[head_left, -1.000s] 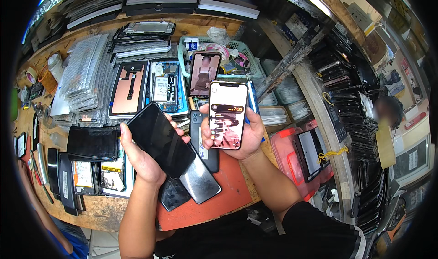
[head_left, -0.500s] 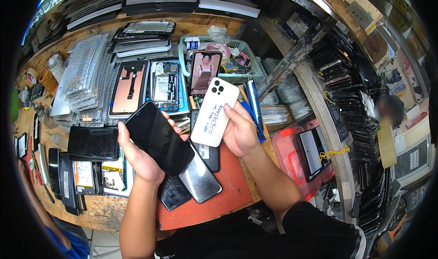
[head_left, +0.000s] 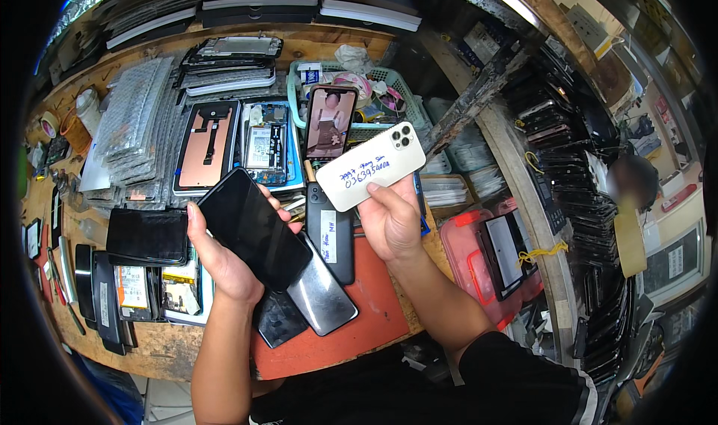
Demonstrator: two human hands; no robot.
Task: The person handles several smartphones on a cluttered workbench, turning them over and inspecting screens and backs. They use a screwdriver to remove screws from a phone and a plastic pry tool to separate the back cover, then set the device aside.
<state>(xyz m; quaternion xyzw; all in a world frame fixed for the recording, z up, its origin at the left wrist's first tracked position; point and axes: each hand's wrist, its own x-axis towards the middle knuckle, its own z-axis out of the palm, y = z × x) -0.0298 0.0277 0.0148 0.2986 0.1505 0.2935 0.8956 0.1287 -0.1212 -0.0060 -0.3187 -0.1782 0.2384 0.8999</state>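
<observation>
My left hand (head_left: 228, 264) holds a black phone (head_left: 250, 230), its dark screen facing up. My right hand (head_left: 393, 223) grips a cream phone (head_left: 366, 156) lying sideways, its back up with three camera lenses and blue handwriting, my thumb across its lower edge. Beneath and between my hands lie a glossy silver-dark phone (head_left: 321, 294), a dark phone (head_left: 280, 324) and a black phone with a white label (head_left: 333, 230), on an orange mat (head_left: 374, 305). Behind them a phone showing a picture of a person (head_left: 329, 129) leans upright at a green basket (head_left: 400, 129).
Bubble-wrap sheets (head_left: 138, 118), opened phones (head_left: 262, 141) and stacked frames (head_left: 224, 66) crowd the back of the wooden bench (head_left: 187, 350). Piled phones (head_left: 146, 234) sit left. At the right stand a red plastic box (head_left: 471, 260), a weathered post (head_left: 479, 88) and densely racked phones (head_left: 606, 290).
My right hand has turned the cream phone from screen-up and upright to back-up and sideways, tilting it rightward. My left hand has shifted slightly left. Another person's arm at far left has left view.
</observation>
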